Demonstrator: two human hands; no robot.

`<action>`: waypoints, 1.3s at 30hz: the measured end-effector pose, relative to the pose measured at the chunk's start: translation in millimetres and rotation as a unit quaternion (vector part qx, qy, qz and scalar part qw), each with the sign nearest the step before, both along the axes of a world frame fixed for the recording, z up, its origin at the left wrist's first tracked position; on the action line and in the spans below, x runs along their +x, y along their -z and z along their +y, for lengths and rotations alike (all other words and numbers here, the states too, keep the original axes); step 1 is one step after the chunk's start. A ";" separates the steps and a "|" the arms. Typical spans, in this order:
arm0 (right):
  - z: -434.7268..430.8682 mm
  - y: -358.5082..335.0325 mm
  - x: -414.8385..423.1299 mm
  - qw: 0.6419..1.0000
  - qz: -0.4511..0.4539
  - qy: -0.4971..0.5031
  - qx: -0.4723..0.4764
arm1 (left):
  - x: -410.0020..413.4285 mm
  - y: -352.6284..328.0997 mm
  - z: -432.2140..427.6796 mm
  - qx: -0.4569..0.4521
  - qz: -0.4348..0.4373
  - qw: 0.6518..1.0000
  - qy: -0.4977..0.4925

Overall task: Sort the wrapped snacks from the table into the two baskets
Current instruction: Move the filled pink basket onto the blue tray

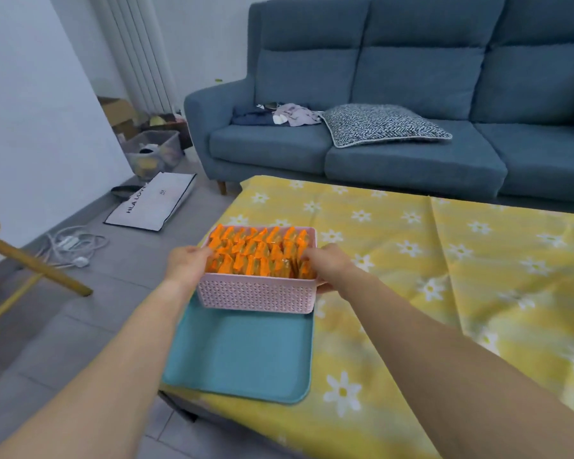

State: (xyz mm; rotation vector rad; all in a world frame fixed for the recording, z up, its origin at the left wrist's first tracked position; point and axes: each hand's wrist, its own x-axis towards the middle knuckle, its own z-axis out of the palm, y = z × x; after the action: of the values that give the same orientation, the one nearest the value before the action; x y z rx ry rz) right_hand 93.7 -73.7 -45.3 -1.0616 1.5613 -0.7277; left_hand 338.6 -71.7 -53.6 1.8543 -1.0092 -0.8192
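Left grip (pixel 188 265): clasps the left end of the pink basket (pixel 256 294), fingers curled onto the rim. How far the thumb wraps is hidden behind the wall.

Between the grips: the basket is packed to the rim with orange wrapped snacks (pixel 259 253) standing on edge in rows. It appears to be held slightly raised, but I cannot tell whether its base touches anything. Just below and nearer than both grips lies a shallow teal tray (pixel 242 356), possibly the second basket; I cannot tell which.

Right grip (pixel 328 266): closed on the right end, fingers over the rim among the packets, thumb under the lip.

Right of the right grip: worktop (pixel 444 260) under a yellow flowered cloth with creases.

Risks, as judged:
- The load is full and tall, so any tilt toward either grip could spill the top packets over the rim.
- The floor (pixel 120 293) lies directly under the left grip, and the tray sits at the worktop's left edge. Setting the basket down off-centre to the left could tip it, or the tray, over the side.
- Fingers inside the rim may drag packets out on release.
- The cloth could slide if the basket is pushed rather than lifted.
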 end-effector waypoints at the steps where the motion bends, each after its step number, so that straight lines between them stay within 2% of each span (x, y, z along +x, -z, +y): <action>1: -6.3 5.3 1.7 1.000 -0.011 0.003 -0.002 | 1.7 3.2 -6.7 0.002 -0.008 1.000 0.005; 4: -16.6 19.4 -2.0 0.999 -0.038 -0.004 -0.016 | -2.0 5.4 -16.2 0.021 -0.042 0.999 0.024; 6: -17.2 24.6 -9.3 0.999 -0.033 -0.017 -0.029 | -10.8 4.2 -20.3 0.030 -0.119 0.992 0.024; 8: -9.2 21.7 -21.4 0.998 0.018 -0.036 -0.049 | -30.0 -0.3 -20.0 -0.011 -0.195 0.980 0.038; 10: 2.3 14.3 -44.7 0.993 0.089 -0.037 -0.068 | -62.3 -5.9 -15.0 -0.069 -0.210 0.972 0.082; 14: 21.0 9.8 -107.2 0.981 0.171 -0.065 -0.066 | -134.2 -8.9 -2.2 -0.089 -0.200 0.962 0.162; 17: 47.0 -0.3 -169.9 0.972 0.219 -0.047 -0.073 | -197.9 -6.9 9.7 -0.065 -0.165 0.953 0.245; 25: 138.9 -20.7 -350.5 0.943 0.310 0.094 -0.072 | -386.9 -12.2 58.9 -0.022 -0.105 0.911 0.399; 32: 201.3 -15.9 -483.1 0.903 0.330 0.266 -0.073 | -524.4 -4.5 86.1 0.015 -0.074 0.879 0.472; 39: 204.2 0.0 -593.5 0.869 0.342 0.356 -0.017 | -640.8 20.4 80.3 0.054 -0.042 0.875 0.479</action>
State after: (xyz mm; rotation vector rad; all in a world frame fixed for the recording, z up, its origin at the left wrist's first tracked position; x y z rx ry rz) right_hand -499.7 130.5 -45.3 -0.7785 2.6374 -0.9143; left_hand -302.2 8.6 -74.0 1.4071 -2.0275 -1.3753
